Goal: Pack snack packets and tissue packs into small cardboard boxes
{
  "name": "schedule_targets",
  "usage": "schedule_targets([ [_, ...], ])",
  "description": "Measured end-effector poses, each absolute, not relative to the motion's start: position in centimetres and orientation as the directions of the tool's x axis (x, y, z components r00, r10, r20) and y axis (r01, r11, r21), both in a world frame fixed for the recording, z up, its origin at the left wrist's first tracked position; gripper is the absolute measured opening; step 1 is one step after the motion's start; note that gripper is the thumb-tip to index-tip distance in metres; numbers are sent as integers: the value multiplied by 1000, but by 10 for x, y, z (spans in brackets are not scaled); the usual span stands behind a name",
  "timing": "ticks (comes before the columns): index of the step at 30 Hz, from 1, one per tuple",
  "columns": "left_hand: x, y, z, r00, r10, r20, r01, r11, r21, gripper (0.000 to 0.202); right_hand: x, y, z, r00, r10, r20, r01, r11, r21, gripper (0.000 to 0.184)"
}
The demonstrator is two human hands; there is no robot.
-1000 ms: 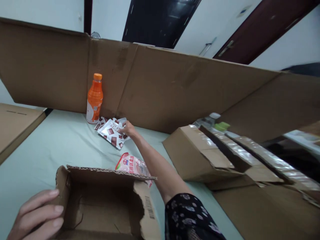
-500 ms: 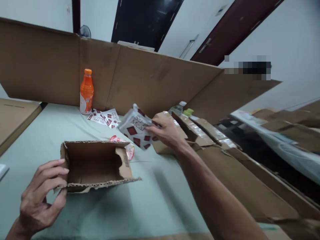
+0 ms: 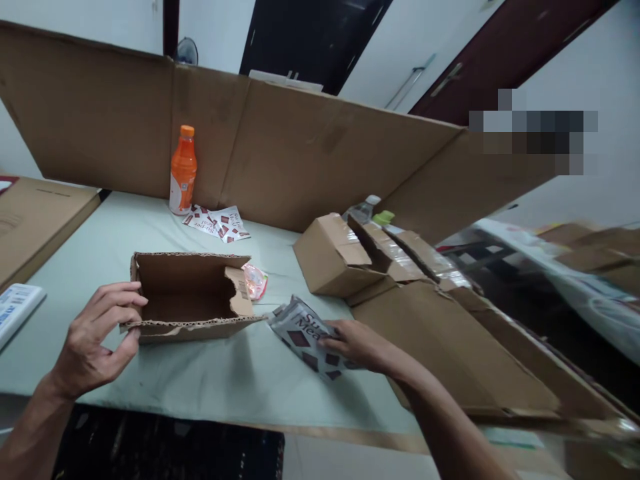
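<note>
My left hand (image 3: pixel 97 337) pinches the left edge of a small open cardboard box (image 3: pixel 195 331), its thumb on the front side and fingers on the left wall. The box stands on the pale green tablecloth with a torn, notched right flap, and its visible inside holds nothing. To the right, my right hand (image 3: pixel 360 343) is closed on a white sachet (image 3: pixel 300 333) printed with brown squares and "Su… Meal". The sachet hangs tilted over the cloth, beside the box's front right corner. A pink-and-clear wrapper (image 3: pixel 257 283) lies just behind that corner.
Matching flat sachets (image 3: pixel 231 225) lie by an upright orange drink bottle (image 3: pixel 183 173) at the back. A cardboard partition (image 3: pixel 300 147) closes the far side. Cardboard boxes (image 3: pixel 325 260) with bottles behind them crowd the right. A white package (image 3: pixel 23 310) lies at left.
My right hand has brought the sachet down and nearer to me, from behind the box to its right side. My left hand keeps its hold on the box. The view has shifted.
</note>
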State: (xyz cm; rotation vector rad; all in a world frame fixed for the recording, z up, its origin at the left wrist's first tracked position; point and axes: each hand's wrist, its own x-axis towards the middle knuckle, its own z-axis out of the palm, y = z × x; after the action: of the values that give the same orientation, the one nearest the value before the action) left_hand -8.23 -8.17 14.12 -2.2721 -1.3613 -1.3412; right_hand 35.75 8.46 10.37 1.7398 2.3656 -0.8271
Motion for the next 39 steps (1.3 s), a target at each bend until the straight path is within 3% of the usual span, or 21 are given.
schedule_targets([
  [3,-83,-81,140,181,624,760,775,-566,281,20,356,83,120,-348,905,-246,865,209,-457,18],
  [6,-85,-80,137,184,635,750,764,-572,297,21,345,75,148,-201,970,134,713,239,-659,30],
  [9,-86,-78,133,174,640,748,747,-581,323,21,301,67,181,10,855,519,550,428,-717,35],
  [11,-86,-76,131,166,642,749,739,-584,336,21,256,67,198,-58,779,625,450,579,-680,34],
  [14,-87,-75,131,152,635,758,744,-578,335,22,193,72,206,-457,689,562,298,714,-634,37],
  [16,-87,-76,132,134,635,761,763,-556,329,21,167,77,204,-710,562,424,232,755,-613,40],
  [18,-87,-76,134,130,634,762,778,-542,318,21,156,81,200,-846,465,261,250,779,-575,39],
  [20,-86,-77,135,142,633,761,772,-552,315,21,151,83,200,-888,451,94,357,802,-478,35],
  [23,-83,-77,135,148,644,751,752,-566,338,19,137,82,201,-869,469,-157,494,836,-239,26],
  [27,-85,-75,138,224,682,696,748,-578,326,17,101,81,187,-826,443,-349,494,866,-69,25],
  [30,-90,-73,146,346,729,591,767,-582,269,15,86,81,171,-823,443,-354,494,867,-62,29],
  [32,-93,-70,153,404,752,521,781,-580,230,14,92,81,169,-845,450,-287,490,868,-79,32],
  [35,-96,-66,158,452,758,470,791,-584,182,15,127,86,180,-850,522,71,503,845,-181,33],
  [37,-98,-62,157,468,749,469,794,-589,150,16,161,97,186,-713,618,331,547,786,-288,28],
  [39,-99,-59,153,480,735,478,793,-597,121,16,192,116,180,-558,745,365,629,667,-399,28],
])
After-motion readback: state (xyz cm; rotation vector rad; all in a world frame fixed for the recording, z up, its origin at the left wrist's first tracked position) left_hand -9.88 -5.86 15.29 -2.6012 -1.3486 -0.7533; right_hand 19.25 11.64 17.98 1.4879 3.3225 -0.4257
